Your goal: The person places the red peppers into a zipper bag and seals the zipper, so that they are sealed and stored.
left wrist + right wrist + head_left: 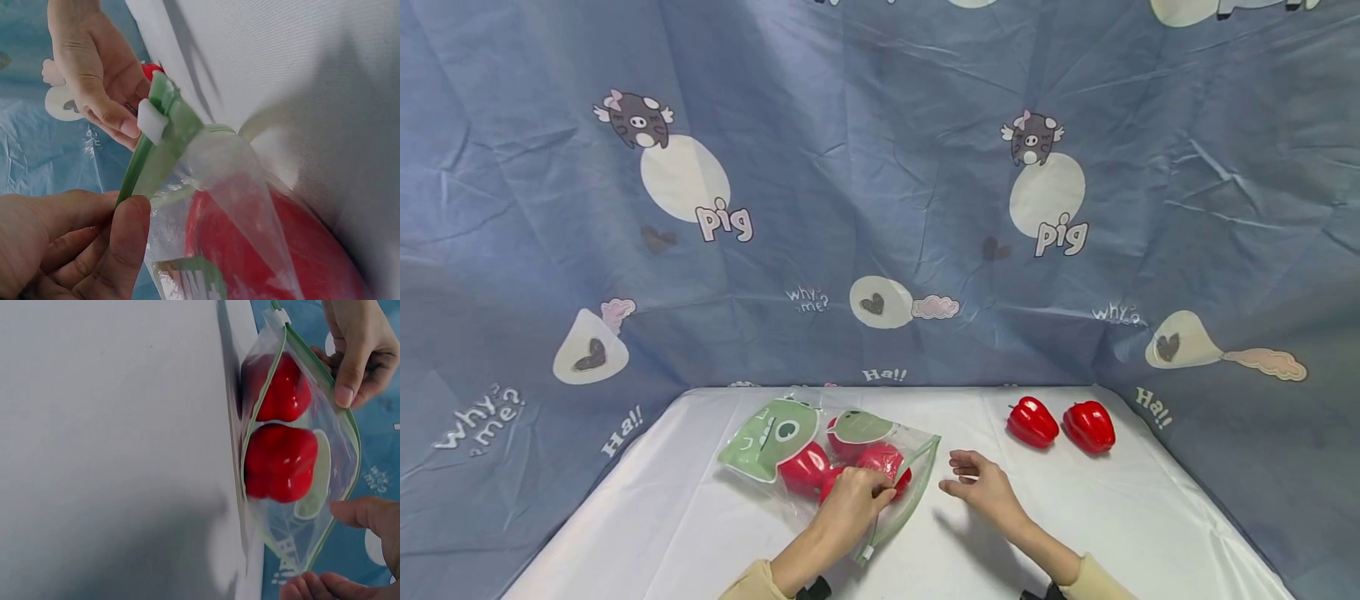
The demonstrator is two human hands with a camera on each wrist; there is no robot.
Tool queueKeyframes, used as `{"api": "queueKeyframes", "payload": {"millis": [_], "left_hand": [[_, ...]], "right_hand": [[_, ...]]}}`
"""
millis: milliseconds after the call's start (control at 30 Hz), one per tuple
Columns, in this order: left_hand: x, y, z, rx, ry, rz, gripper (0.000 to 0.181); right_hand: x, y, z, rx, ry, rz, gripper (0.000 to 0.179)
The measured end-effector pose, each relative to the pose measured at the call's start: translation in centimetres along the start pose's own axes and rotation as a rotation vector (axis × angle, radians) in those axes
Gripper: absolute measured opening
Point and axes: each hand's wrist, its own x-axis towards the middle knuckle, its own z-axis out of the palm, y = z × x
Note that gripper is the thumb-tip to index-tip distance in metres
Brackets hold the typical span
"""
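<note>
With fingers (132,226) of the left hand (847,493), pinches the green rim (142,169) of a clear bag (767,435) on the white surface (647,517), with a parted mouth and red peppers (805,467) inside. Holds the right hand (988,494) just beside it, with loosely parted fingers gripping nothing. Farther right, has two more peppers (1032,423) (1089,427).

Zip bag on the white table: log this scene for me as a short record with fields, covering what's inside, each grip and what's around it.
Bag: clear zip bag with green edging, lying down, mouth open
Slider: white slider, at the mouth's near end
Contents: red bell peppers, several; exact count unclear
Left grip: pinches the green edge
Right grip: right of the mouth, apart from it in the head view
Loose items: two red peppers, far right
Surface: white cloth
Backdrop: blue pig-print fabric
</note>
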Motion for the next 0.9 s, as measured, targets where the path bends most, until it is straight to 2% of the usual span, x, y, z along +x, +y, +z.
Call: {"api": "queueKeyframes", "payload": {"millis": [400,900], "left_hand": [[0.0,0.0,0.1,0.006,-0.004,-0.003,0.004],[0.0,-0.1,0.2,-0.006,0.002,-0.002,0.005]], "right_hand": [[-0.2,0.9,-2.2,-0.032,0.038,0.026,0.048],[0.6,1.4,-5.6,-0.090,0.106,0.040,0.048]]}}
